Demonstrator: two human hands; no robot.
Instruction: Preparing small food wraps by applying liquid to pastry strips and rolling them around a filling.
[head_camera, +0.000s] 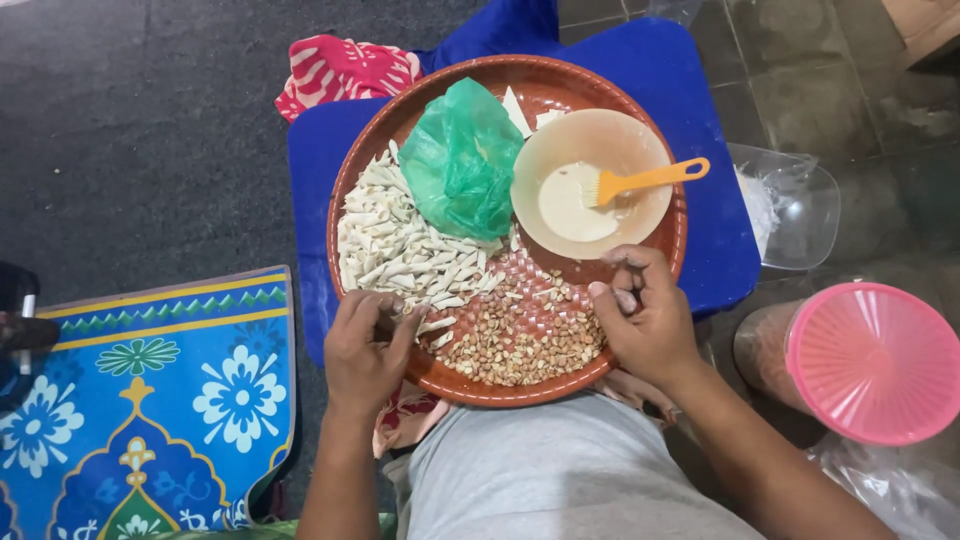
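Note:
A round brown tray (351, 165) rests on a blue stool. It carries a heap of small white rolled pastry pieces (395, 245), a pile of brown peanuts (520, 340), a crumpled green plastic bag (460, 160) and a beige bowl (640, 205) of white paste with an orange brush (645, 180) in it. My left hand (365, 350) is curled at the tray's near left rim, fingertips pinching a white pastry piece (432, 326). My right hand (645, 315) hovers over the peanuts at the near right, fingers bunched together; what they hold is too small to tell.
A pink lid (875, 360) covers a container at the right. A clear plastic tub (795, 205) sits beyond the stool. A blue patterned mat (150, 400) lies at the left, and a red and white cloth (340, 70) behind the tray.

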